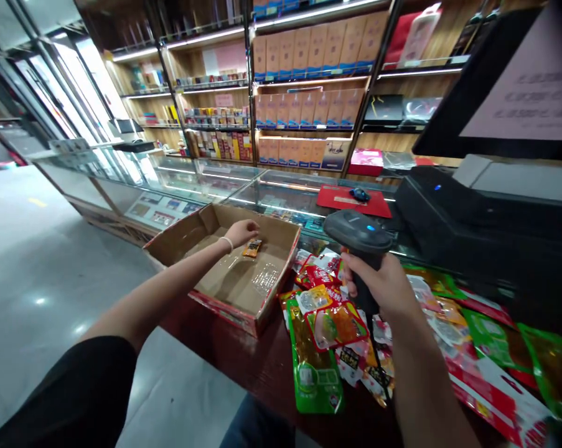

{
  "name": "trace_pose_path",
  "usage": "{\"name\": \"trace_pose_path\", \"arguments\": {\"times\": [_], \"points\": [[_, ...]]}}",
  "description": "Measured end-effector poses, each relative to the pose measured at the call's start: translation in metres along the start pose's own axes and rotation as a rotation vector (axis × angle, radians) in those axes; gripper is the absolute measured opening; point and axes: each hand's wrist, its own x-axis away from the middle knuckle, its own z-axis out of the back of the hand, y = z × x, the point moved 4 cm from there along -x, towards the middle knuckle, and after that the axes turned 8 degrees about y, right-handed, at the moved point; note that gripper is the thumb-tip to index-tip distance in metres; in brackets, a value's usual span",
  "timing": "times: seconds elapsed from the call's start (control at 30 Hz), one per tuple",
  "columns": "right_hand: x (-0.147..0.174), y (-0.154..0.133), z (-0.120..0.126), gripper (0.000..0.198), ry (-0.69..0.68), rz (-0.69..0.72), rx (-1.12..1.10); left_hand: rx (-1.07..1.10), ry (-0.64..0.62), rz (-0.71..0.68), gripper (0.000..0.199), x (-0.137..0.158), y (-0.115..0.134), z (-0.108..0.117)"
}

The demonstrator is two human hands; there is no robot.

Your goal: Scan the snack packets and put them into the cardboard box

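My left hand (pixel 243 233) reaches over a shallow cardboard box (pixel 227 306), its fingers loosely bent and apart from the small orange snack packet (pixel 252 248) just below them. That packet looks like the only one inside the box; a clear crinkled patch (pixel 266 278) shows by the box's right wall. In my right hand (pixel 387 283) is a black barcode scanner (pixel 358 232), gripped by its handle with the head facing away from me. Under and beside it lies a pile of snack packets, among them a long green packet (pixel 311 379) and a red-edged packet (pixel 339 325).
More packets (pixel 490 339) spread to the right, by a black checkout machine (pixel 486 211) with a screen (pixel 518 87). Behind the box runs a glass display counter (pixel 192 177). A red mat (pixel 337 198) carries a dark mouse (pixel 360 195). Stocked shelves (pixel 309 85) line the back wall.
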Motion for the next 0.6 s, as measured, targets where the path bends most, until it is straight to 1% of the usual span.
{"name": "trace_pose_path", "arguments": {"times": [0.1, 0.2, 0.3, 0.37, 0.47, 0.53, 0.6], "points": [[-0.003, 0.011, -0.012, 0.036, -0.011, -0.022, 0.053, -0.106, -0.074, 0.051, 0.038, 0.006, -0.016, -0.022], [-0.005, 0.018, -0.017, 0.039, -0.018, -0.048, 0.090, -0.163, -0.155, 0.058, 0.053, 0.015, -0.023, -0.043], [-0.006, 0.020, -0.017, 0.038, -0.014, -0.055, 0.095, -0.215, -0.189, 0.061, 0.063, 0.020, -0.027, -0.056], [-0.006, 0.019, -0.017, 0.037, -0.019, -0.049, 0.096, -0.237, -0.187, 0.071, 0.057, 0.019, -0.030, -0.059], [-0.006, 0.017, -0.016, 0.036, -0.040, -0.032, 0.099, -0.228, -0.195, 0.083, 0.031, 0.016, -0.030, -0.059], [-0.005, 0.014, -0.014, 0.034, -0.040, -0.029, 0.083, -0.191, -0.192, 0.084, 0.018, 0.014, -0.027, -0.054], [-0.003, 0.011, -0.012, 0.032, -0.026, -0.027, 0.061, -0.130, -0.157, 0.081, 0.012, 0.012, -0.022, -0.043]]}}
